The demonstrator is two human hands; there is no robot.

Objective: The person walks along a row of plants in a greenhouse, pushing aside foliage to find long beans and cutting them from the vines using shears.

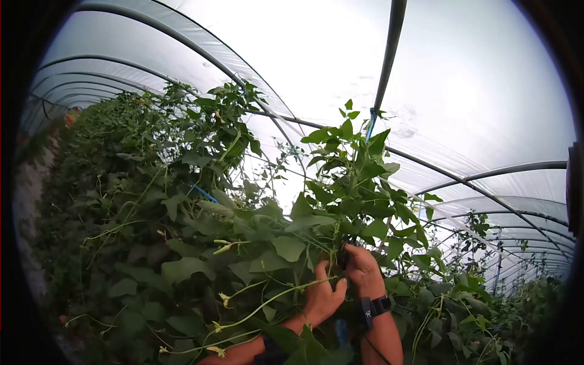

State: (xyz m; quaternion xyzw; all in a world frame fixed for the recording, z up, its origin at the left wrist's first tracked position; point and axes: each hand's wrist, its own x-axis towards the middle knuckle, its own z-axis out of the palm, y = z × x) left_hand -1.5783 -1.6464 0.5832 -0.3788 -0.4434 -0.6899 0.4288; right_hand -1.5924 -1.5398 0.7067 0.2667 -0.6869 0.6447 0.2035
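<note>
My left hand (322,299) reaches up among the leaves at the lower middle, its thumb bent and a finger raised beside it. It seems closed around the stems of a climbing bean vine (336,234), with the fingertips partly behind leaves. Close by on the right, my right hand (363,267) is curled against the same vine. A small dark object (345,258) shows at its fingers, too hidden to name. A black band (375,308) with a thin cable is on the right wrist. One long thin bean pod (274,298) crosses in front of the left wrist.
Dense bean foliage (115,243) runs back along the left. Lower plants (468,310) grow on the right. A blue string (370,125) ties the vine top near an overhead pipe (389,55). Curved hoops (529,167) carry the plastic roof.
</note>
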